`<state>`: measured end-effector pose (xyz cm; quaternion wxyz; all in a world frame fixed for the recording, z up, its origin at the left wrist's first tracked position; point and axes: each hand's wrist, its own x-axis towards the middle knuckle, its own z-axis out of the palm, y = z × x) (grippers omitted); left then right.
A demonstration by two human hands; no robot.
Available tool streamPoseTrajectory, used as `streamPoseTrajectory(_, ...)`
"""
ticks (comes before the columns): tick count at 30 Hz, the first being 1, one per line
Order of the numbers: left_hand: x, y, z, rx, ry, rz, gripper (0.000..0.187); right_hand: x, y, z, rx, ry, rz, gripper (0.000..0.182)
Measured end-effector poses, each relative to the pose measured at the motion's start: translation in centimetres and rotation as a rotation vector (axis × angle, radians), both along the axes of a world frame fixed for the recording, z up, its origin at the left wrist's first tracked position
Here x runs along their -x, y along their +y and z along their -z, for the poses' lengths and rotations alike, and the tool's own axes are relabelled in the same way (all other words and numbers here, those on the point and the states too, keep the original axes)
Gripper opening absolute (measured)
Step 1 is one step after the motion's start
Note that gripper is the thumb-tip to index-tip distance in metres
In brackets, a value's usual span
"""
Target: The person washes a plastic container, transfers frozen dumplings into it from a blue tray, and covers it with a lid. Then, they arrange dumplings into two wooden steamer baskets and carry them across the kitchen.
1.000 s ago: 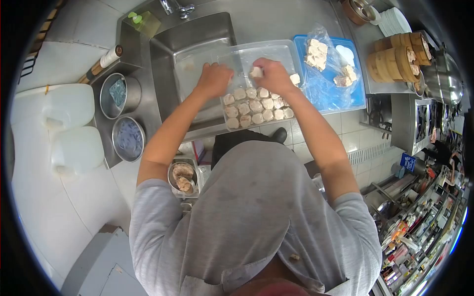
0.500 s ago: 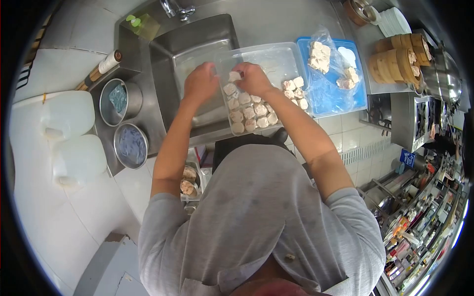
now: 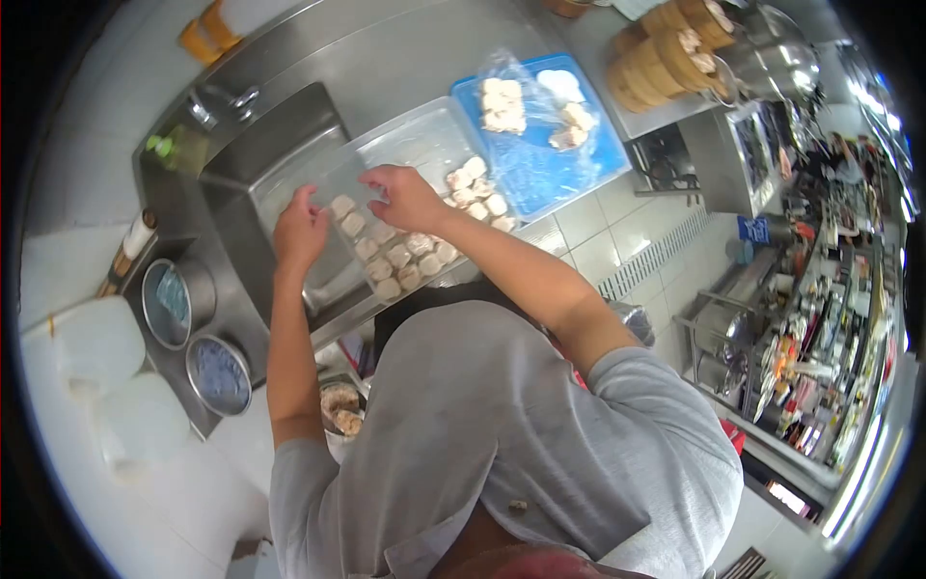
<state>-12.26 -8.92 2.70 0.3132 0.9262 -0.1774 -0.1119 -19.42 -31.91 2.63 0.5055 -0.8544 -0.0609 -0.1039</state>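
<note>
A clear plastic tray [image 3: 424,143] lies across the near rim of a steel sink [image 3: 280,159]. Rows of pale round dumplings [image 3: 410,246] fill its near half, and a further cluster [image 3: 473,188] lies toward its right side. My left hand [image 3: 301,230] is curled at the tray's left edge, beside the outermost dumpling [image 3: 340,206]. My right hand [image 3: 405,198] hovers over the rows with its fingers stretched to the left and nothing visible in them.
A blue tray [image 3: 579,169] with a plastic bag of pale pieces [image 3: 502,104] sits right of the clear tray, and bamboo steamers [image 3: 666,48] stand behind. Two metal bowls [image 3: 174,301] [image 3: 220,374] and white jugs [image 3: 92,347] are at the left. Crowded shelves line the right.
My right hand carried a dumpling from the tray's right side to the left rows and no longer holds it. My left hand stayed at the tray's edge. The view has tilted.
</note>
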Motion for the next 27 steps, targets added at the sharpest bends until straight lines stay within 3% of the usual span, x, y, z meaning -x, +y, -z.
streamPoseTrajectory(5, 0.6, -7.6, -6.1, 0.226, 0.04, 0.139, 0.047, 6.8, -12.1, -3.5, -0.035, 0.038, 0.433, 0.034)
streamPoseTrajectory(8, 2.9, -16.8, -7.8, 0.275, 0.046, 0.293, 0.05, 9.7, -24.1, -2.7, 0.315, -0.049, 0.627, 0.036)
streamPoseTrajectory(11, 5.0, -26.9, -6.6, 0.353, -0.06, 0.484, 0.053, 11.3, -29.0, -6.1, 0.263, 0.124, 0.544, 0.041)
streamPoseTrajectory(15, 6.4, -36.1, -2.9, 0.195, -0.116, 0.492, 0.056, 10.7, -30.8, -5.3, 0.517, -0.036, 0.188, 0.052)
streamPoseTrajectory(19, 7.3, -39.5, -1.3, 0.123, -0.119, 0.481, 0.052, 9.5, -32.7, -3.3, 0.403, 0.087, 0.157, 0.051)
streamPoseTrajectory(21, 7.3, -40.2, -1.1, 0.145, -0.108, 0.46, 0.05, 9.8, -33.5, -3.3, 0.185, 0.256, 0.197, 0.045)
streamPoseTrajectory(22, 7.2, -40.1, -1.4, 0.206, 0.04, 0.465, 0.048, 9.9, -33.7, -3.8, 0.082, 0.34, 0.212, 0.042)
streamPoseTrajectory(25, 6.5, -38.2, -3.5, 0.348, 0.373, 0.469, 0.043, 10.8, -34.2, -4.9, -0.625, 0.577, 0.126, 0.034)
streamPoseTrajectory(27, 6.7, -36.2, -5.7, 0.37, 0.462, 0.481, 0.04, 11.3, -34.0, -5.5, -0.553, 0.505, 0.019, 0.032)
